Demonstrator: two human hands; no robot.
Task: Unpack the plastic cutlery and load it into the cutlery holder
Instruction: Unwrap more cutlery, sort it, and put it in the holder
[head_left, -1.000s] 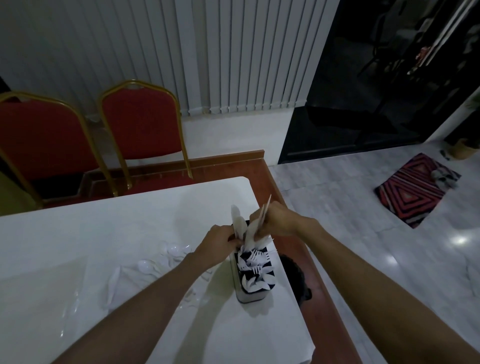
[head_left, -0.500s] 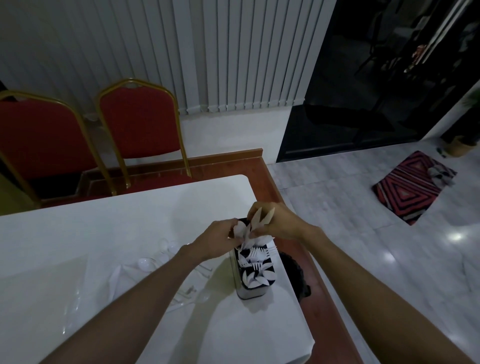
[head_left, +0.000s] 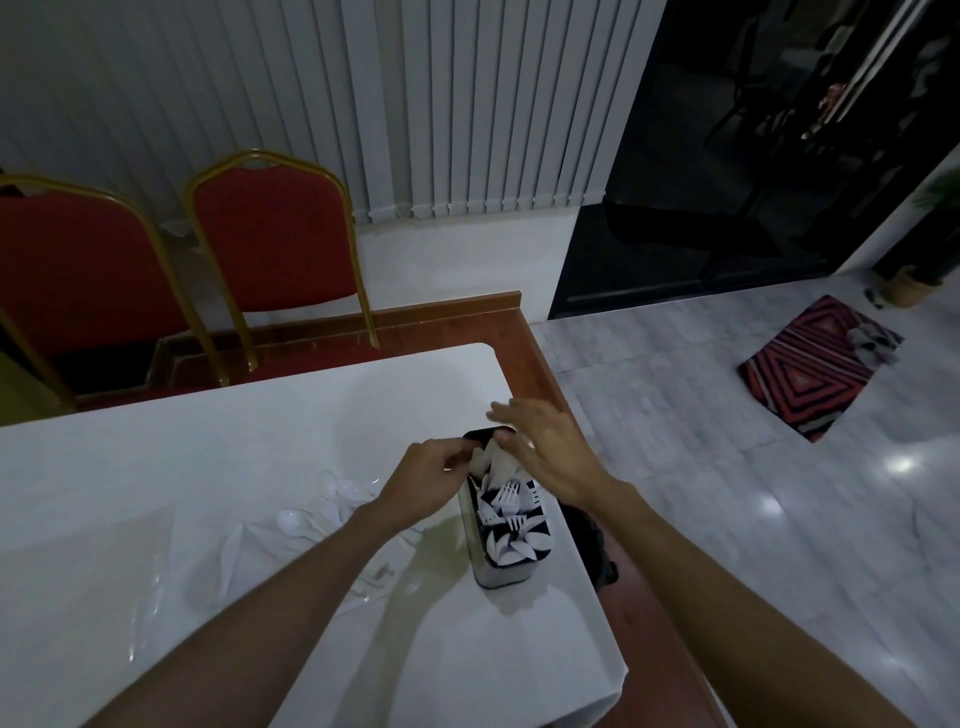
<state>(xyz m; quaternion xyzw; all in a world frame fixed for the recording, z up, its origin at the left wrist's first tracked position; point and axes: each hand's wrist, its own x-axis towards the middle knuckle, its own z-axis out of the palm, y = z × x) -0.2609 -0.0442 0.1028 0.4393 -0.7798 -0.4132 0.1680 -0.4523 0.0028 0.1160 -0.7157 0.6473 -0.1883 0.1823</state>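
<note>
**Both hands at the far end of the cutlery holder**

The cutlery holder (head_left: 501, 551) stood near the right edge of the white table (head_left: 260, 441), its compartments crowded with white plastic forks (head_left: 508, 500) and spoons. The left hand (head_left: 423, 486) was curled, fingertips pinched on white cutlery pieces (head_left: 485, 460) at the holder's far compartment. The right hand (head_left: 545, 447) hovered over the same end with fingers spread, gripping nothing. Loose spoons (head_left: 332, 493) and clear wrapping (head_left: 156, 587) lay left of the holder. Two red chairs (head_left: 270, 228) stood beyond the far edge.
</note>
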